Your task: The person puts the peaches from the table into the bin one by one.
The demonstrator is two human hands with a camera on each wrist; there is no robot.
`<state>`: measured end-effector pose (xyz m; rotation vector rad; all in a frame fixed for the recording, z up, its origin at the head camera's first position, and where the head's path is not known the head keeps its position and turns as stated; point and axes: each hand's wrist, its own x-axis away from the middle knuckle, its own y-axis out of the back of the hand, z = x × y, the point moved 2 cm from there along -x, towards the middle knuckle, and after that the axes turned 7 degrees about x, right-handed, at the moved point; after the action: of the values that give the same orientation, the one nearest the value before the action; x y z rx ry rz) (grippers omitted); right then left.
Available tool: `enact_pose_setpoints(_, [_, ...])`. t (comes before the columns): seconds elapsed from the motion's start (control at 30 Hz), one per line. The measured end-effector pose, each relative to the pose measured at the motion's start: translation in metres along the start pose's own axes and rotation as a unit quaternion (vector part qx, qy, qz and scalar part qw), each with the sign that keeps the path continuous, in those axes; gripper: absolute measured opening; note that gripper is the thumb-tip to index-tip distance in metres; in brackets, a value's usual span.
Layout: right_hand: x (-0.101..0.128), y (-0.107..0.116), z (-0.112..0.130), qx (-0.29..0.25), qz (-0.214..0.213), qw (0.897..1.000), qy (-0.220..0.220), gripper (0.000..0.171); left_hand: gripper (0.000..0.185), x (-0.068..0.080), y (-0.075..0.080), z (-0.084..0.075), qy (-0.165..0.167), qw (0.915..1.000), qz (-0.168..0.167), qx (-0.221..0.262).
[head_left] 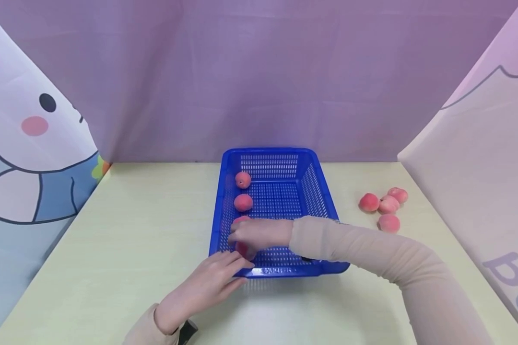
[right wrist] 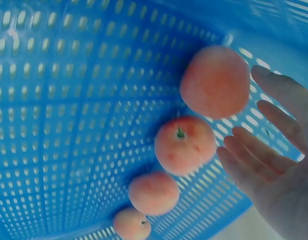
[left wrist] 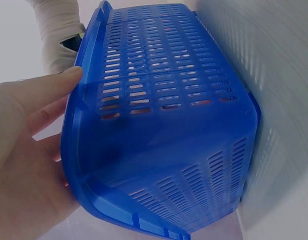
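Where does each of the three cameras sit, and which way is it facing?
Head: above the table, looking forward and down at the blue basket, both hands and sleeves.
Left wrist: low beside the left hand, facing the basket's outer near corner, fingers on its rim.
Right wrist: inside the basket, facing its floor, four peaches in a row, right hand open beside them.
Shared: all three show the basket.

In the head view, the right hand (head_left: 259, 233) covers most of the two nearer peaches (head_left: 243, 248) at the centre of the frame, inside the blue basket (head_left: 317, 191). The left wrist view cuts the left hand (left wrist: 28, 150) off at the left edge. The right wrist view crops the lowest peach (right wrist: 131, 226) at the bottom edge.
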<state>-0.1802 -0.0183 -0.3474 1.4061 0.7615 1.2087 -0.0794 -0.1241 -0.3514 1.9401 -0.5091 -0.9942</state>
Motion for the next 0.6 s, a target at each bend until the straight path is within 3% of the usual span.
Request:
enact_pose_setpoints(0.2, [0.009,0.016,-0.005,0.031,-0.020,0.999,-0.010,0.035,0.023,0.000,0.000,0.000,0.007,1.0000,0.005,0.001])
enact_pose_setpoints(0.4, [0.026,0.032,-0.017,-0.018,-0.055,0.998,-0.003,0.031,0.023,0.000,0.000,-0.001,0.016,0.9997,0.014,0.011])
enact_pose_setpoints(0.6, [0.048,0.050,-0.028,-0.025,-0.063,0.996,-0.063,0.045,0.024,0.001,0.000,-0.002,0.013,0.9998,0.011,0.006])
